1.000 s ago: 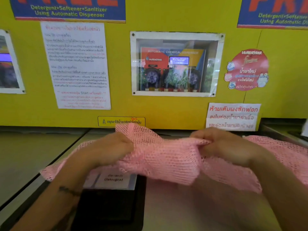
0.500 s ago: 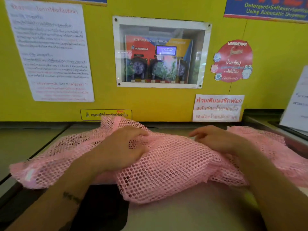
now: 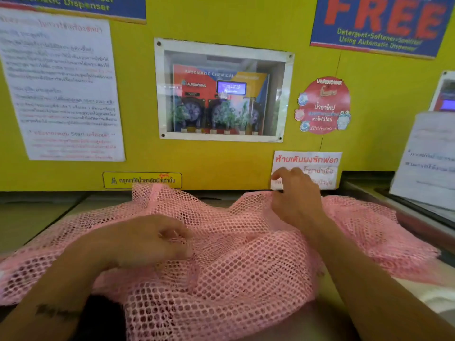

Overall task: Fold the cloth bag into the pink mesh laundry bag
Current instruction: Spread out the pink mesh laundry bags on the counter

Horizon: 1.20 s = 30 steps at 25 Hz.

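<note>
1. Lying crumpled across the tabletop [image 3: 327, 323], the mesh bag [image 3: 221, 271] spreads from the left frame edge to the far right, its near edge draped toward the camera
2. A black patch [image 3: 103, 321] shows at the near left, partly under the mesh
3. The left forearm carries a dark tattoo [image 3: 55, 312] near the wrist
4. The left hand [image 3: 145, 244] rests on the mesh left of centre, fingers [image 3: 176, 238] curled shut and pinching a bit of netting
5. The right hand [image 3: 294, 196] sits farther back at the bag's rear edge, fingers bent and partly spread; whether it grips the mesh, I cannot tell
6. No cloth bag can be made out apart from the pink netting
7. Behind the bag rises a yellow wall [image 3: 138, 94] with a white notice [image 3: 61, 87] on the left, a small yellow label [image 3: 142, 180] just above the mesh, and a framed window [image 3: 222, 91] showing a dispenser
8. A red round sticker [image 3: 323, 105] and a blue "FREE" sign [image 3: 379, 23] hang to the right
</note>
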{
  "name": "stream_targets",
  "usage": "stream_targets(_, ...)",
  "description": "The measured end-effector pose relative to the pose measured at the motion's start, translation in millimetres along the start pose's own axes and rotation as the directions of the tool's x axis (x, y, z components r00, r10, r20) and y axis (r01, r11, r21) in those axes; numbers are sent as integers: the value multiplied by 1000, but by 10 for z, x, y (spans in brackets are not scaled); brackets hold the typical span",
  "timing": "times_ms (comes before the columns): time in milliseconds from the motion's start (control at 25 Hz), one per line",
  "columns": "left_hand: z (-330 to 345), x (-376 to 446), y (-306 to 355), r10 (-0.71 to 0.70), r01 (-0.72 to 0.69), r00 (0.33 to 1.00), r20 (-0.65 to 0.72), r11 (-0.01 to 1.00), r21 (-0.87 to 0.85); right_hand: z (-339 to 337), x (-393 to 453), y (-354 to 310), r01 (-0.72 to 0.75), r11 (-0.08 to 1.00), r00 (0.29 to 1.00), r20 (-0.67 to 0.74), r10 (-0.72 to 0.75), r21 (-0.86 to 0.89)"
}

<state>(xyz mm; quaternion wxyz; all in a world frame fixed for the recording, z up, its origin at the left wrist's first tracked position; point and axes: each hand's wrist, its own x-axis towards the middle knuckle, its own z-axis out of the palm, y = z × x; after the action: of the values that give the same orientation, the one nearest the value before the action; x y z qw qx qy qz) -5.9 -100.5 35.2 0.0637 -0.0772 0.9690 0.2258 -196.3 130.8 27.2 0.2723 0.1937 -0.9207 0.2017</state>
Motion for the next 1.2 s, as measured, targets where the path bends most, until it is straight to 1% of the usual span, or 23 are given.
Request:
stream_targets(80,22,161,2,3,-26,938,-347,998,-61,18,-34,-15,14,999,993,119,-19,41)
stream_targets(160,90,379,30,38,-29,850,-525,999,26,88,-88,-9,-40,991,904,426,-19,130)
stream_targets(200,135,486,37,75,-36,862,-502,996,87,121,-126,-12,-34,992,818,574,-42,122)
stream_targets(240,197,593,2,83,-25,911,-403,989,149,148,-163,-14,-10,996,729,682,-54,90)
stream_targets(280,253,678,-60,38,16,967,-253,978,206,186,-169,-13,13,998,683,729,-57,66)
stream_targets(320,288,747,-146,-43,71,992,-118,966,249,234,-154,7,41,998,680,731,-57,40)
stream_targets(360,303,821,-268,-134,140,990,-41,956,257,279,-124,36,73,997,713,699,-43,-13)
stream_targets(400,304,875,-385,-220,220,975,-28,945,242,291,-97,48,105,991,766,642,-25,-87)
stream_targets(480,257,888,-535,-348,363,931,-105,910,201,201,-70,0,88,988,862,507,-12,-127)
stream_targets(560,197,811,-591,-430,459,885,-177,867,191,42,-154,-95,71,997,868,489,-83,44)
stream_targets(600,167,769,-593,-438,472,878,-195,860,194,-51,-225,-162,73,988,817,560,-140,139)
stream_targets(640,132,751,-600,-423,464,880,-216,863,199,-142,-296,-239,72,982,707,686,-174,175)
stream_targets(720,68,703,-597,-391,447,880,-270,875,188,-230,-374,-330,152,986,478,869,-131,64)
stream_targets(760,27,642,-583,-379,443,868,-321,882,158,-238,-398,-342,206,979,440,894,-86,-7)
stream_targets(800,-10,566,-536,-346,410,856,-384,907,95,-234,-399,-336,226,972,461,886,-52,-61)
stream_targets(840,-28,463,-454,-285,329,847,-449,944,20,-212,-388,-320,214,973,523,851,-35,-92)
stream_targets(920,-66,240,-263,-89,81,843,-530,996,-39,-212,-385,-322,181,980,711,699,-74,-81)
stream_targets(960,-89,82,-123,9,-18,875,-485,1000,-14,-221,-394,-341,177,984,802,585,-123,-35)
stream_targets(1000,-97,-84,-15,98,-101,914,-393,995,14,-227,-391,-358,174,984,853,493,-171,41)
stream_targets(1040,-99,-214,58,172,-174,948,-269,985,16,-251,-394,-389,161,977,852,480,-211,143)
stream_targets(1080,-80,-332,125,204,-207,970,-131,978,-12,-292,-416,-437,150,963,803,540,-252,226)
stream_targets(1160,48,-456,146,172,-175,978,116,984,16,-361,-497,-498,185,949,652,691,-312,254)
stream_targets(1200,147,-453,122,150,-166,974,171,982,84,-394,-525,-506,202,949,659,683,-314,241)
